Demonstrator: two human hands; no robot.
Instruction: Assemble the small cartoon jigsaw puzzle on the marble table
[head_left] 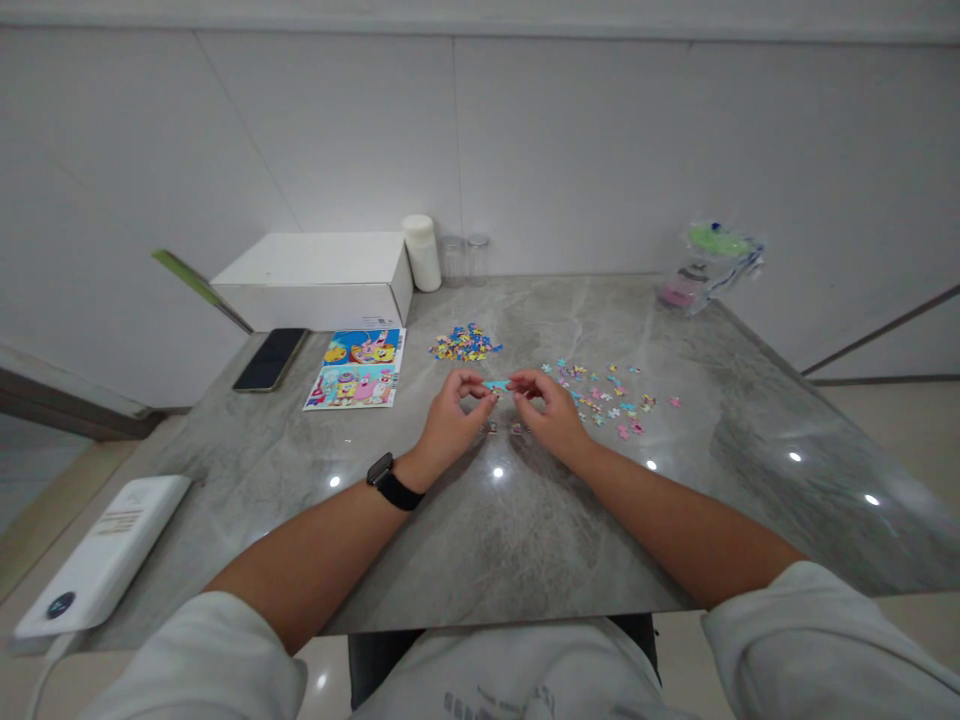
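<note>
Between my two hands, just above the table, is a small light-blue strip of jigsaw puzzle pieces. My left hand pinches its left end between thumb and fingers. At the other end my right hand is closed on the same strip. A few single puzzle pieces lie on the table under my hands. Loose pink and blue pieces are spread to the right of my right hand. Beyond my hands is a heap of blue and yellow pieces.
On the left lie a printed cartoon picture sheet, a phone and a white power bank with a cable. A white box, a white bottle and glasses stand along the wall. A plastic bag sits back right.
</note>
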